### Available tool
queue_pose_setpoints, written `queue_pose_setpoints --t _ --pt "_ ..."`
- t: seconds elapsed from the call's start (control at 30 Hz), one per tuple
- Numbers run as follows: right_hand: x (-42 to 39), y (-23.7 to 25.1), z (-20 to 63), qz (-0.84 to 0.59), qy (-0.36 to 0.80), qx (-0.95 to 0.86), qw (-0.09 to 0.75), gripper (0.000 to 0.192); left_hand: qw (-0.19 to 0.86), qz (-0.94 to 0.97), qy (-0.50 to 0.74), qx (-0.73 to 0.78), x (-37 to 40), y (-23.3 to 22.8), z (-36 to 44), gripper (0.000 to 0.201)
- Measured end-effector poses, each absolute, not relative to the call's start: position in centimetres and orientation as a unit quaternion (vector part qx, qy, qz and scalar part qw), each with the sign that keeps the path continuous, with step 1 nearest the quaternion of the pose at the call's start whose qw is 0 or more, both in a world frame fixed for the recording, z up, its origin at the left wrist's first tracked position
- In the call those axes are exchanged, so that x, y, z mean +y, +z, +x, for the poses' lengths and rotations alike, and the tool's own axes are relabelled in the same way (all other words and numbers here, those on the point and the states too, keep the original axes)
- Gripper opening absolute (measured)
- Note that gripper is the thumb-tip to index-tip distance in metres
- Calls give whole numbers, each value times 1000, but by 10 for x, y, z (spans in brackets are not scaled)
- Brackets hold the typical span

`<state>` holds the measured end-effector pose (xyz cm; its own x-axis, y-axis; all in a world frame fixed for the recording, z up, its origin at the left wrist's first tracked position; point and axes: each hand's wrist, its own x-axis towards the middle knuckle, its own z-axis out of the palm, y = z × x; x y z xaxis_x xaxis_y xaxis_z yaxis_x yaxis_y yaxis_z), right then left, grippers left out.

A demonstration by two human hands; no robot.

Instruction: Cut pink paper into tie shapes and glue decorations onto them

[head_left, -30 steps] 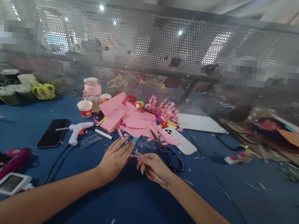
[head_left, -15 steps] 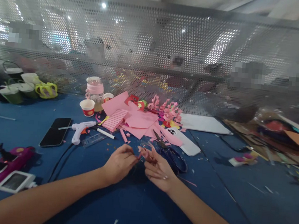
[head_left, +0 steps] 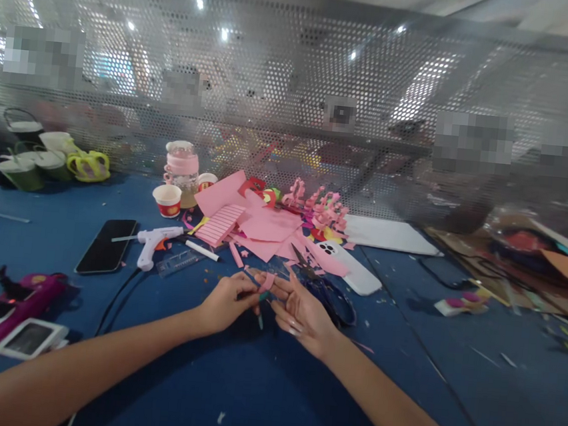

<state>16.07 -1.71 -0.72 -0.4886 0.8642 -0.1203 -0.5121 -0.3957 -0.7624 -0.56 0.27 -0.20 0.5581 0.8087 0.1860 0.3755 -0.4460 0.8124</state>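
Pinching a small pink paper strip (head_left: pixel 268 282) from both sides, the left hand (head_left: pixel 228 299) and right hand (head_left: pixel 304 312) met low over the blue bench (head_left: pixel 400 358), apparently curling it; the next turn would need steady fingertips, scissors (head_left: pixel 324 287) just beside.

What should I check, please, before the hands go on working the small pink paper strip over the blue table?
1. Strip held: the pink paper strip sits between the left hand and right hand - ok.
2. Grip firmness on the strip - cannot tell.
3. Scissors lie beside the right hand, blades away from the fingers - ok.
4. Glue gun lies apart from both hands - ok.
5. Glue gun hot or not - cannot tell.
6. White phone partly under pink scraps - not ok.
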Motion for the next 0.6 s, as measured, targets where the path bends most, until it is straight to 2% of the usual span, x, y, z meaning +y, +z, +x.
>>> queue_pose_setpoints --t 0.1,0.3,0.6 --pt "-15 -6 161 -264 803 -312 434 37 370 802 284 374 3 0 -6 26" --pt "-12 -1 165 -209 863 -184 421 60 312 816 266 407 2 1 -5 26" --pt "-11 -1 173 -183 873 -116 438 63 298 834 268 378 2 1 -5 26"
